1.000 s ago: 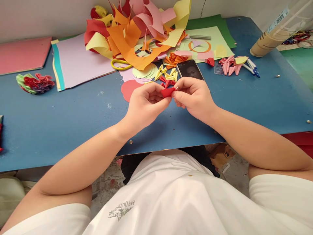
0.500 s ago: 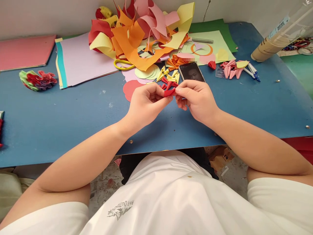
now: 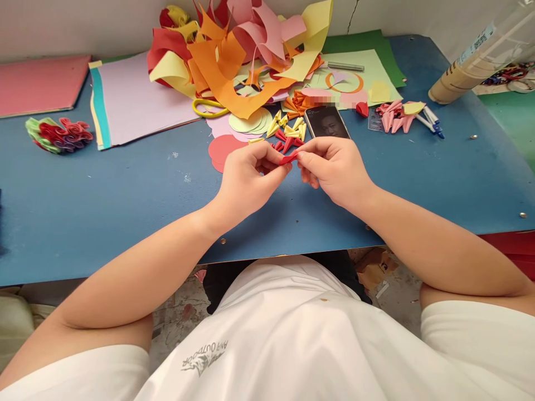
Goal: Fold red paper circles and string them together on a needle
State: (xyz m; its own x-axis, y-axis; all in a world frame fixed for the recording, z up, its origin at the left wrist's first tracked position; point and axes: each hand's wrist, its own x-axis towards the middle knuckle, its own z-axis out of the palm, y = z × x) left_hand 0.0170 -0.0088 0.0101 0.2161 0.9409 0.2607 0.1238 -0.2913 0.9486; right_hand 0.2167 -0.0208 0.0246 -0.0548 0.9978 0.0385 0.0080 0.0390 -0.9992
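Observation:
A small piece of red paper [image 3: 288,159] is pinched between my two hands, above the blue table [image 3: 137,223]. My left hand [image 3: 251,175] grips its left end, and my right hand [image 3: 334,167] has the right end between thumb and forefinger. Just beyond my fingers lie several folded red paper cones [image 3: 288,143], with yellow paper cones [image 3: 297,129] behind them. Red paper circles [image 3: 223,151] lie left of my left hand, partly covered by it. A phone [image 3: 326,122] rests beyond my right hand.
Cut paper scraps [image 3: 234,61] are heaped at the back, with yellow-handled scissors [image 3: 196,111] under them. Stacked paper sheets [image 3: 146,100] and a bunch of paper flowers [image 3: 62,133] lie left. Pink cones [image 3: 395,120], pens [image 3: 432,121] and a tilted bottle [image 3: 463,69] are right.
The red paper looks narrower and more folded between my fingertips. My right fingers have shifted slightly left along it. The whole view has moved a little.

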